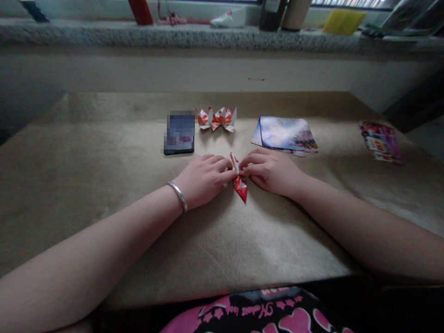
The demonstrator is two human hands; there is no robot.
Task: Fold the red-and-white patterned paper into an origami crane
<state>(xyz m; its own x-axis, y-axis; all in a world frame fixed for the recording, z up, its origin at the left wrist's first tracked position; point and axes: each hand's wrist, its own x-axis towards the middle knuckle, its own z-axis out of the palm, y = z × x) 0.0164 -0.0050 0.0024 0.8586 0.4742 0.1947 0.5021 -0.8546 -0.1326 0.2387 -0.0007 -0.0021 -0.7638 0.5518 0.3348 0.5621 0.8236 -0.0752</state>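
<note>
A small folded piece of red and white patterned paper [239, 182] lies on the tan table [104, 175] in the middle. My left hand [204, 178], with a silver bracelet on its wrist, pinches the paper's left side with curled fingers. My right hand [272, 170] presses and pinches the paper's right side with its fingertips. The paper's red pointed tip sticks out toward me below the fingers. Two finished folded paper figures [217, 118] of the same pattern stand just beyond the hands.
A dark phone [179, 133] lies left of the folded figures. A stack of printed paper sheets [286, 134] lies at the right, and more colourful sheets [380, 140] near the right edge. A stone ledge [173, 37] with assorted items runs behind the table.
</note>
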